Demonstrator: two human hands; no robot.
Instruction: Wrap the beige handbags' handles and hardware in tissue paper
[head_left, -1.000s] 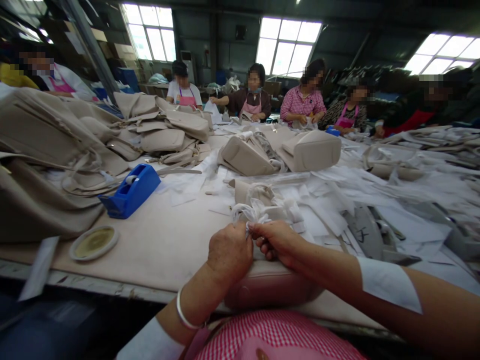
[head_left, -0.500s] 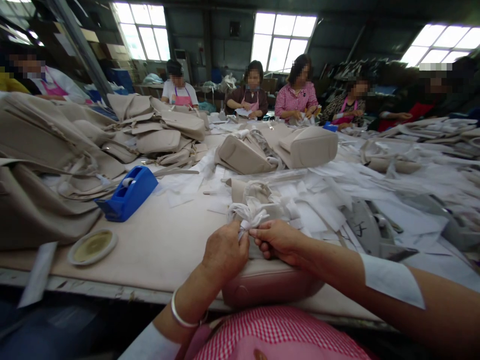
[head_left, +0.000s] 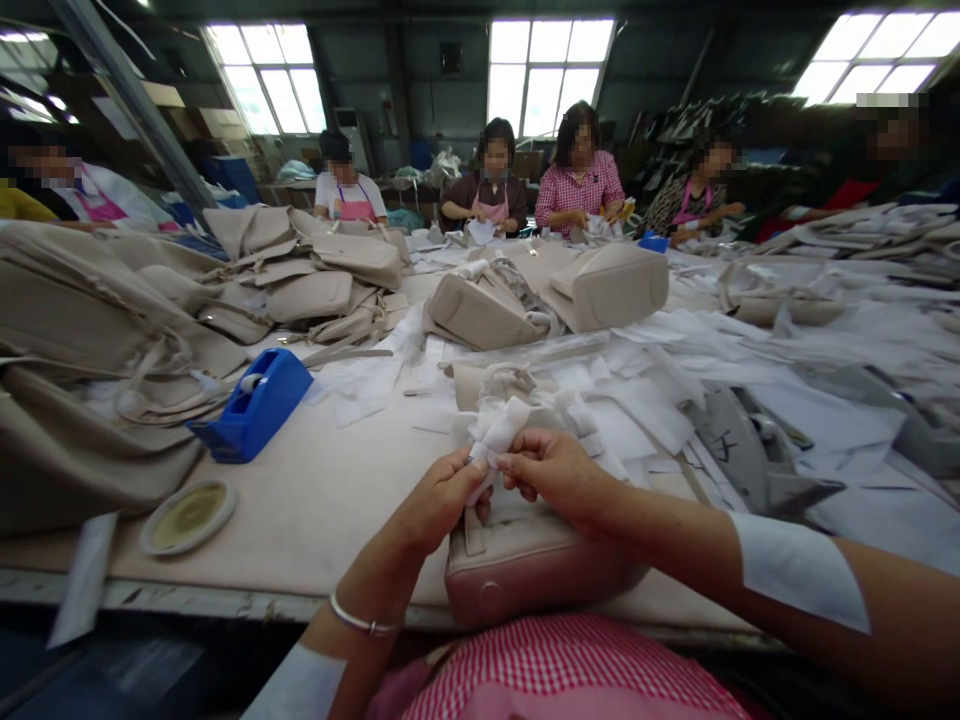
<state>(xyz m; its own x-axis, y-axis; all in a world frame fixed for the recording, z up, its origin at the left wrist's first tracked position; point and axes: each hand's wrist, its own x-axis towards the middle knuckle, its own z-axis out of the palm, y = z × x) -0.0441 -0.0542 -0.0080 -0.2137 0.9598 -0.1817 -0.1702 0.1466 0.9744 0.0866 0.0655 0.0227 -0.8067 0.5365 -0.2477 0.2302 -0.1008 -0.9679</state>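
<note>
- Head view: white wrap (head_left: 504,425) sits bunched at the near side of the table (head_left: 337,520), above and just beyond the top of a beige bag (head_left: 536,575).
- Left hand (head_left: 442,497): thumb and fingers pinch the wrap's gathered neck, other fingers curled under.
- Right hand (head_left: 559,472): thumb and index pinch the same neck from the other side, fingertips almost meeting the left ones. Rest of the fingers curled in.
- Wrap looks very light, thin and limp. Expect it to crumple, slip between fingertips, maybe tear if yanked. Can't tell if it's paper, foam or cloth.
- Best hold: the tight neck, thumb against index, light pressure. Loose upper folds would just give way.
- Bag lies at the table edge, close to the checked apron (head_left: 570,650). Looks medium weight, padded, smooth; body seems to keep its shape, strap parts flexible. Grip it by the firm base or side walls, flat fingers; nails or hard pinching could mark the surface.
- Nearby: blue tape dispenser (head_left: 259,408) and round dish (head_left: 188,518) left of the hands, grey dispenser (head_left: 739,452) on the right among white sheets (head_left: 637,415).
</note>
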